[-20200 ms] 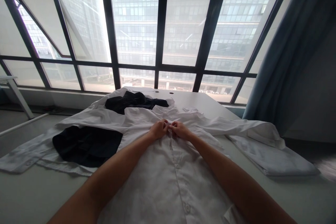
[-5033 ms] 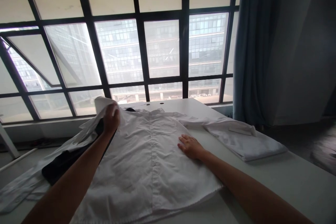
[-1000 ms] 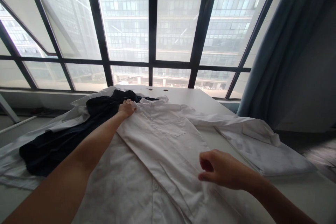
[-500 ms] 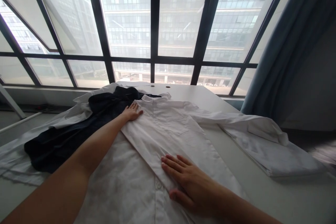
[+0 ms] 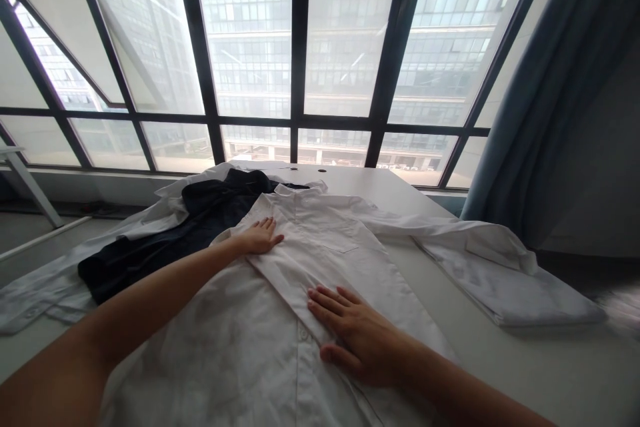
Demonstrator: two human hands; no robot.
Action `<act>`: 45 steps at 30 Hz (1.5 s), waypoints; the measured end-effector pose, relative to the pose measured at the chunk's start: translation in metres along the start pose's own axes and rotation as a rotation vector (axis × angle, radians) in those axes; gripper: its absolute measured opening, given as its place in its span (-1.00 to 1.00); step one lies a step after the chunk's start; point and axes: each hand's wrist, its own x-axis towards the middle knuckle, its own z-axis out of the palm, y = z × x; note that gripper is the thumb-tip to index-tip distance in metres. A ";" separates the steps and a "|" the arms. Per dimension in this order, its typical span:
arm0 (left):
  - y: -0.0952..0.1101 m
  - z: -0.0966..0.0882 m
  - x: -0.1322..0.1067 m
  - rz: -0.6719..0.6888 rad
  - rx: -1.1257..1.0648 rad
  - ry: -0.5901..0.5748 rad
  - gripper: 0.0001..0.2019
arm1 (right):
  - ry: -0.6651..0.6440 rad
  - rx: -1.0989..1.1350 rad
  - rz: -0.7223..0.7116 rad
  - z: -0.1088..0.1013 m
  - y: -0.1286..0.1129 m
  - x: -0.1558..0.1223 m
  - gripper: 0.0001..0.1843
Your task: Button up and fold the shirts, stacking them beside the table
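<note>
Matt, creased white cotton shirt on smooth white tabletop.

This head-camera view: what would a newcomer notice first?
A large dark-framed window fills the top of the view, with office buildings beyond. Below it, a white button-up shirt lies on a white table, the left hand near the collar and the right hand lower on the front. A dark garment shows left of it.

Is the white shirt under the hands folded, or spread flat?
Spread flat: the white shirt lies front up on the table, left hand and right hand resting on it, one sleeve stretched right.
</note>
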 end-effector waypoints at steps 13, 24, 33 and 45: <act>0.048 0.011 -0.089 0.262 -0.109 0.028 -0.31 | 0.020 -0.053 -0.034 0.007 0.005 -0.001 -0.29; -0.053 0.000 -0.050 -0.231 -0.045 0.055 -0.30 | 0.010 -0.050 -0.021 0.004 0.003 -0.003 -0.28; -0.039 0.000 -0.068 -0.169 -0.005 0.027 -0.25 | 0.193 0.014 0.045 -0.001 0.028 0.006 -0.34; -0.024 0.000 -0.109 -0.074 -0.011 -0.030 -0.24 | 1.022 0.770 1.130 -0.100 0.195 -0.004 0.03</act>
